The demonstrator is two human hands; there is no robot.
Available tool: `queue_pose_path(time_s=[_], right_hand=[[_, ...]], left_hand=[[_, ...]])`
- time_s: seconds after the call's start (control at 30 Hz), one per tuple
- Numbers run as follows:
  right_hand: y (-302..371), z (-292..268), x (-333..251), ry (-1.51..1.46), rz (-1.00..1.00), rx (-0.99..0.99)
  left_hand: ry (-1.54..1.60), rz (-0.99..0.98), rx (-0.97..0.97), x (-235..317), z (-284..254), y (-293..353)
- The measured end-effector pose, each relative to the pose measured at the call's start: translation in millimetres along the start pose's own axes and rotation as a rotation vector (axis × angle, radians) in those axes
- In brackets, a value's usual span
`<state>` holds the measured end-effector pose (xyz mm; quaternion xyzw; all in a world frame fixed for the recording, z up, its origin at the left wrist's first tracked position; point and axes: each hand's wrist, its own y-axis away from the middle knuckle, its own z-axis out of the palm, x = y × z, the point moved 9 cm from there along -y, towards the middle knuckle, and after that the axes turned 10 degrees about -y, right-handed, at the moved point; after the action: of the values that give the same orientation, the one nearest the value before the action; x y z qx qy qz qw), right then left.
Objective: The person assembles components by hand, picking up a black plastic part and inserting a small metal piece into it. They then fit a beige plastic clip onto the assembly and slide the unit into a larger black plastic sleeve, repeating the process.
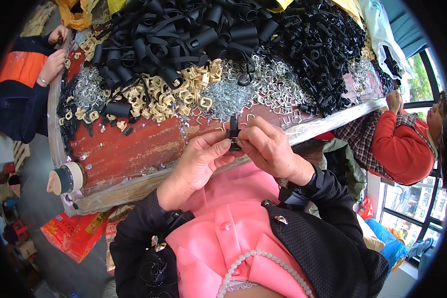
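Observation:
My left hand pinches a small black plastic part between thumb and fingers, just above the table's near edge. From the other side, the fingertips of my right hand close on the same part. Its finer details are too small to make out. Straight beyond my hands lie a heap of small silvery screws and a spread of bent metal loops. Beige plastic pieces are piled to the left of these.
Black tubes and straps cover the back of the red table, beside a heap of black fittings. A lidded cup stands at the left corner. Two people work at the table, one in orange and navy, another in red.

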<state>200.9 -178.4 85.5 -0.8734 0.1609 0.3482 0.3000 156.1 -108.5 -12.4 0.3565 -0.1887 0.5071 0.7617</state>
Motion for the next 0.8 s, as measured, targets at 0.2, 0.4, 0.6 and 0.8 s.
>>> queue_pose_path(time_s=[0.2, 0.4, 0.6, 0.8], right_hand=[[4.2, 4.1, -10.3, 0.065, -0.109, -0.078], [5.4, 3.5, 5.6, -0.089, 0.005, -0.038], [21.9, 30.2, 57.9, -0.865, 0.614, -0.019], [18.5, 37.7, 55.3, -0.461, 0.540, -0.384]], left_hand=[[-0.084, 0.003, 0.046, 1.4, 1.3, 2.3], [-0.110, -0.060, 0.042, -3.0, -1.1, -2.2], [-0.119, -0.018, -0.010, 9.0, -3.7, 7.0], [-0.665, 0.281, 0.380, 80.4, -73.5, 60.6]])
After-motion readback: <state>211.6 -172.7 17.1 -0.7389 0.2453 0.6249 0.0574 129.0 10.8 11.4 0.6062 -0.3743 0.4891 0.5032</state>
